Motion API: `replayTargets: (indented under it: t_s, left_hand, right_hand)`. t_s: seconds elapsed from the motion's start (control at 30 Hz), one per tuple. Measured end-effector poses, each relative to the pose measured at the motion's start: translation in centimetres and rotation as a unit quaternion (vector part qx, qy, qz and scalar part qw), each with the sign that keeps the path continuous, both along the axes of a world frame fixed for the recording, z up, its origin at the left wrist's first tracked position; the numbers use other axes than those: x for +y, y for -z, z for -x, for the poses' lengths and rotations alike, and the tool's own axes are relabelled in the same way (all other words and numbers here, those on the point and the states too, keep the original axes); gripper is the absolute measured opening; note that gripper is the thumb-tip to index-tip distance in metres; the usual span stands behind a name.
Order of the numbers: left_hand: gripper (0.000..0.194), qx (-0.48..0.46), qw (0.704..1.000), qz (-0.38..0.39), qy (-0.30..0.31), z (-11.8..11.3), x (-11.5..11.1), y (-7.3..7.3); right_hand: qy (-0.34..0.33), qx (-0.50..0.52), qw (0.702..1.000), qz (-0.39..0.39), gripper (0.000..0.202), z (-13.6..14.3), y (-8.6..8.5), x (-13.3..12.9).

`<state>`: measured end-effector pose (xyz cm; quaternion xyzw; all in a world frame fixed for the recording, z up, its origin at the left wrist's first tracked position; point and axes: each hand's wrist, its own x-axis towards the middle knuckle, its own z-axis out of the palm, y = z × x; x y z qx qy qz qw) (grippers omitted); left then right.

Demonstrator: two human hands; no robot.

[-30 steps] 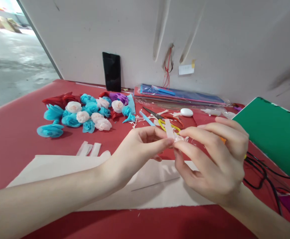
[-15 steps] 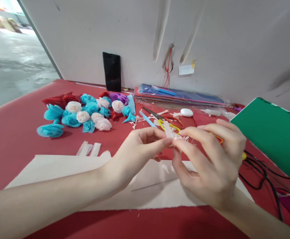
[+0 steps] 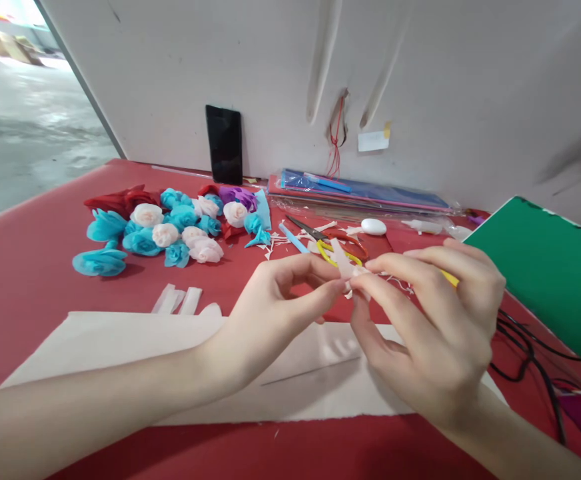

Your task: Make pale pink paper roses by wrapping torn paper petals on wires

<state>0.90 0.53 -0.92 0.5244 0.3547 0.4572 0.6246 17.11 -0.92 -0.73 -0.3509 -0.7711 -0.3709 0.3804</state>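
Observation:
Between the fingertips of both hands is a small piece of pale pink crepe paper (image 3: 341,259), one strip end sticking up. My left hand (image 3: 290,300) pinches it from the left, thumb against forefinger. From the other side my right hand (image 3: 425,320) grips its gathered lower part with thumb and fingertips. Beneath the hands lies a large pale paper sheet (image 3: 210,393) with a thin dark wire (image 3: 310,371) on it. Scissors (image 3: 340,253) with yellow and red handles lie just behind the fingers, among paper scraps.
Blue, pale pink, red and purple paper flowers (image 3: 180,217) cluster at the left. Cut pale strips (image 3: 190,300) lie by the sheet. A black phone (image 3: 224,145) leans on the wall. Wrapped paper (image 3: 370,193), a green board (image 3: 545,273) and black cables (image 3: 525,360) are rightward.
My right hand has shifted slightly right, its fingers still on the paper. My left hand keeps its pinch, and the upright strip end leans a little more to the right.

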Motion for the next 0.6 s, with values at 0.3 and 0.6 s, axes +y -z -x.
replayTargets:
  t_s: [0.3,0.6]
  left_hand:
    - [0.011,0.121,0.978,-0.162,-0.056,0.11,0.20,-0.20]
    - [0.014,0.034,0.997,-0.060,-0.025,0.31,0.60,-0.31]
  right_hand:
    - [-0.010,0.007,1.000,-0.001,0.008,0.12,-0.23,-0.11]
    - [-0.006,0.006,1.000,0.000,0.011,0.38,-0.21,-0.29]
